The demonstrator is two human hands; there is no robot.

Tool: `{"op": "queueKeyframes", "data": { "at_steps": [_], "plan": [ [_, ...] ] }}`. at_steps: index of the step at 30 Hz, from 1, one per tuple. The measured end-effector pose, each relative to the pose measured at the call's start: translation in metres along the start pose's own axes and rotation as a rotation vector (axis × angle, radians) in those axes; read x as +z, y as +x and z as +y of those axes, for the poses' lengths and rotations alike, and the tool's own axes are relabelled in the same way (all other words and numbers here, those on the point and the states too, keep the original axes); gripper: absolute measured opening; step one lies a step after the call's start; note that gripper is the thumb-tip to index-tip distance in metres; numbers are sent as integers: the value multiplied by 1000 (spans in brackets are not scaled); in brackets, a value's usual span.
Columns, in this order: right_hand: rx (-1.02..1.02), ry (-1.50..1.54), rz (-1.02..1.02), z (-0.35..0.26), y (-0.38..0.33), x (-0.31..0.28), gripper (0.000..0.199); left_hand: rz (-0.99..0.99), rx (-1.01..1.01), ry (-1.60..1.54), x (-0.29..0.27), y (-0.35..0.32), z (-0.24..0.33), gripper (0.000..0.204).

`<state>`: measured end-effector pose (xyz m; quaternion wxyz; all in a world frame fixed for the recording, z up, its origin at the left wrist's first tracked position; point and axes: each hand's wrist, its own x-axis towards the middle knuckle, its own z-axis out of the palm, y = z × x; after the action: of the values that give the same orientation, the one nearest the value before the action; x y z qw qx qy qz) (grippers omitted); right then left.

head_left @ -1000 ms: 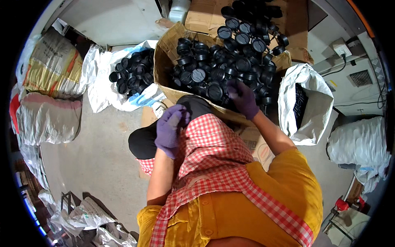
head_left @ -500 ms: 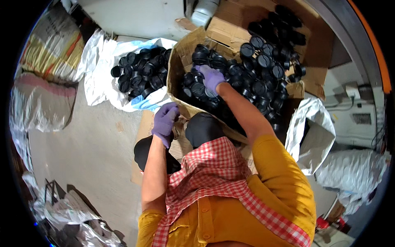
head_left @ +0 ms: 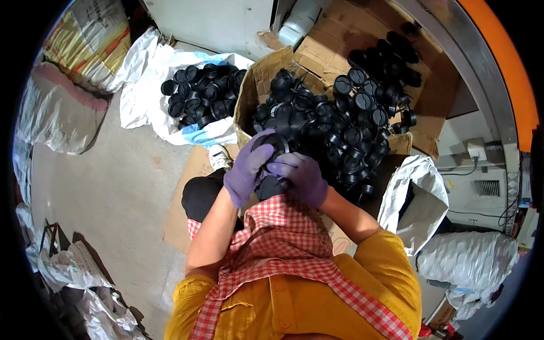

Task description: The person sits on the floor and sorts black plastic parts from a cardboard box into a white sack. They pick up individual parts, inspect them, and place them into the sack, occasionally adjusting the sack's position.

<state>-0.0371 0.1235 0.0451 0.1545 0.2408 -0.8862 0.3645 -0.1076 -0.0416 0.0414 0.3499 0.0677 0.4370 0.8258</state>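
- Brown open-topped cardboard box (head_left: 245, 96): ahead of you, heaped with loose black round plastic pieces (head_left: 352, 135).
- Your purple-gloved left hand (head_left: 245, 170) and purple-gloved right hand (head_left: 303, 177): together over your knee, near the box; fingers of both curled closed on one piece.
- That black ring-shaped plastic piece (head_left: 276, 143): looks light, stiff, maybe slick through gloves, hardly fragile.
- Its rim: your best hold, pinching opposite sides.

Yellow shirt (head_left: 283, 306), checked apron (head_left: 289, 226) (red-white)
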Motion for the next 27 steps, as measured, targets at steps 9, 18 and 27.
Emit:
{"op": "queueKeyframes", "data": {
  "at_steps": [9,18,27],
  "plan": [
    [307,197,89,-43,-38,-65,37,-5,28,495,14,-72,-13,48],
    [261,270,-371,-62,-82,-55,25,-56,-67,548,36,-107,-35,37],
    [353,643,-597,-96,-84,-55,17,-459,711,1701,58,-153,21,29]
  ]
}}
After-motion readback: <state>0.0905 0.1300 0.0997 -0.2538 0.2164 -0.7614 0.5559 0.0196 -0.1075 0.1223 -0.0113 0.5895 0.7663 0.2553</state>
